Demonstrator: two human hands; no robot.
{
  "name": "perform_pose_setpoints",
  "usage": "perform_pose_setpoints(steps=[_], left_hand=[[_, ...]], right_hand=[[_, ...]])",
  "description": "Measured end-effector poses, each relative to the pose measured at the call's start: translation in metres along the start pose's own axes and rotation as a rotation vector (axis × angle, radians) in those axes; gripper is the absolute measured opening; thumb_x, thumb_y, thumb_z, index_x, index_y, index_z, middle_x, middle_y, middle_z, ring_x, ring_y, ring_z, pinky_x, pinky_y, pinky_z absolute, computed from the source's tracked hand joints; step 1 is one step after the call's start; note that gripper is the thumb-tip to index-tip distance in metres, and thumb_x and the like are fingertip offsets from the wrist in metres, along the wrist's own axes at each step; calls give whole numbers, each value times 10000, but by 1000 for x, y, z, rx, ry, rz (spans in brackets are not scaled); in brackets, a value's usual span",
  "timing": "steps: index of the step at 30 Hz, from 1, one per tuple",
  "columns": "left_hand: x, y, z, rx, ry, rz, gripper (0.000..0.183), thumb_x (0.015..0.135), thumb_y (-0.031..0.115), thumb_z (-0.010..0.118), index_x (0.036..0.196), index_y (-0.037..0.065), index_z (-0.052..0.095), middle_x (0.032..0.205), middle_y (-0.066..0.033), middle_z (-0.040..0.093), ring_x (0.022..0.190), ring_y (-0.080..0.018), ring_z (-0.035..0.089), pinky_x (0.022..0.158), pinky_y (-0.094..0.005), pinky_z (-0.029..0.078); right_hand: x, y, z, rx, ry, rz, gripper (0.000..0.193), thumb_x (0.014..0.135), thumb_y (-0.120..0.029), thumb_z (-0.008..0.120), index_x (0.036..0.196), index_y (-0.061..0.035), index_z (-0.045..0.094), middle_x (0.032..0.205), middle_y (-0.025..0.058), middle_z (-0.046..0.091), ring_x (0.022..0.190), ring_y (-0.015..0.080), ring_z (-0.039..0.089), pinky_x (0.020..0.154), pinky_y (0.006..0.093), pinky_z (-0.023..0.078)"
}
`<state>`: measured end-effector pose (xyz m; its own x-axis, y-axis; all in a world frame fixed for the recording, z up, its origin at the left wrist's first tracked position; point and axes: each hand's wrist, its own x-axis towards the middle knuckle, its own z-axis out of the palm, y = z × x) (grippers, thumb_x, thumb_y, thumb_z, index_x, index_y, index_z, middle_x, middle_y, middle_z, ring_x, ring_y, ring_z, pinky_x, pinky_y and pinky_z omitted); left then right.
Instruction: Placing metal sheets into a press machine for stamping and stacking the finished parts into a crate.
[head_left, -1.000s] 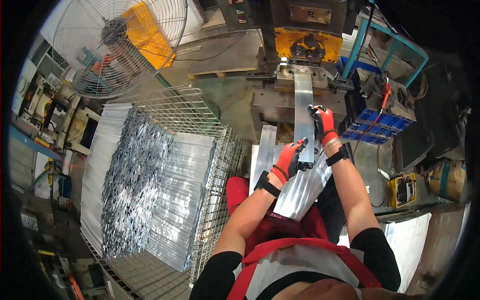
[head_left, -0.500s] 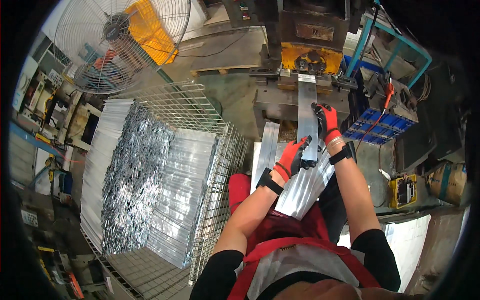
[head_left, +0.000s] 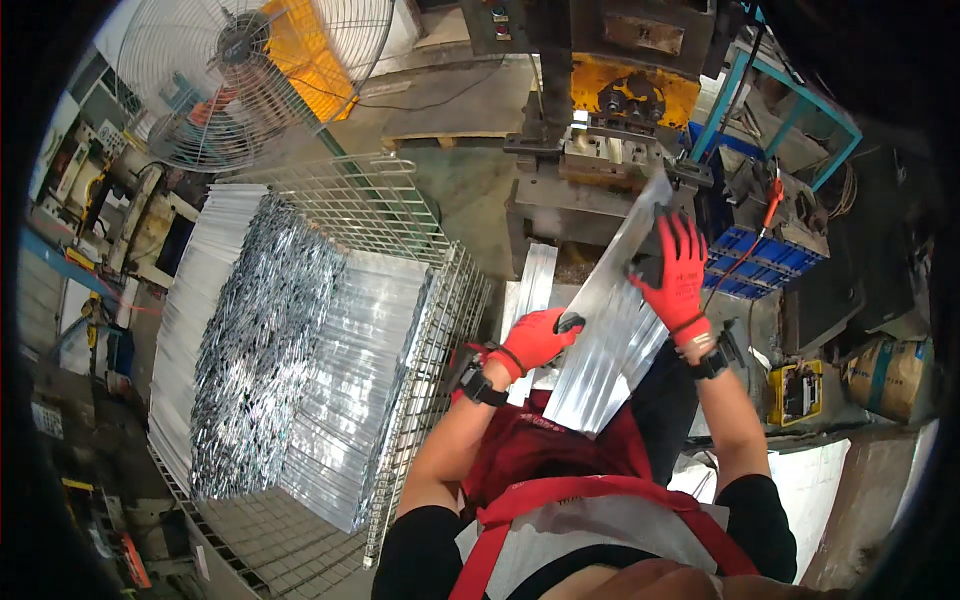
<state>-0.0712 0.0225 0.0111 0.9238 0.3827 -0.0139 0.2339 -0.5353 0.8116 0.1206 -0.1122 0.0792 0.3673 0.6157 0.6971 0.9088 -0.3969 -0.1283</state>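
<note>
A long flat silver metal strip [head_left: 612,268] slants above my lap, its far end up near the press. My left hand [head_left: 538,340], in a red glove with black fingertips, is closed at the strip's lower left edge. On the other side my right hand [head_left: 682,268], gloved alike, has its fingers stretched and spread along the strip's right edge. Beneath lie more silver strips [head_left: 590,395] across my lap. Another strip [head_left: 537,280] rests to the left of them. Ahead stands the press, its metal die [head_left: 610,155] uncovered below a yellow block [head_left: 640,95].
At left a wire cage [head_left: 455,300] holds stacked silver strips [head_left: 365,320]. A big fan [head_left: 240,45] stands behind it. On the right are a blue crate [head_left: 745,265], a teal frame [head_left: 790,65] and a yellow bin [head_left: 797,393]. A wooden pallet [head_left: 450,115] lies on the floor.
The strip has come off the press die and swung to a slant. My left hand has moved left and back; my right hand has opened its fingers and shifted slightly nearer.
</note>
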Motion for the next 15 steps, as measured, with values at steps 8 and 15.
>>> perform_pose_setpoints(steps=[8, 15], left_hand=[[1, 50, -53, 448, 582, 307, 487, 780, 287, 623, 1203, 92, 480, 1033, -142, 590, 901, -258, 603, 779, -347, 466], [32, -78, 49, -980, 77, -171, 500, 884, 375, 523, 1253, 53, 425, 1081, -113, 584, 827, -243, 639, 667, -353, 537]], right_hand=[[-36, 24, 5, 187, -468, -172, 317, 660, -192, 658, 965, -137, 594, 855, 40, 572, 859, 238, 548, 890, 393, 372], [-9, 27, 60, 1178, -271, 827, 154, 778, -174, 662, 762, -44, 581, 598, -80, 464, 526, 27, 393, 462, 212, 326]])
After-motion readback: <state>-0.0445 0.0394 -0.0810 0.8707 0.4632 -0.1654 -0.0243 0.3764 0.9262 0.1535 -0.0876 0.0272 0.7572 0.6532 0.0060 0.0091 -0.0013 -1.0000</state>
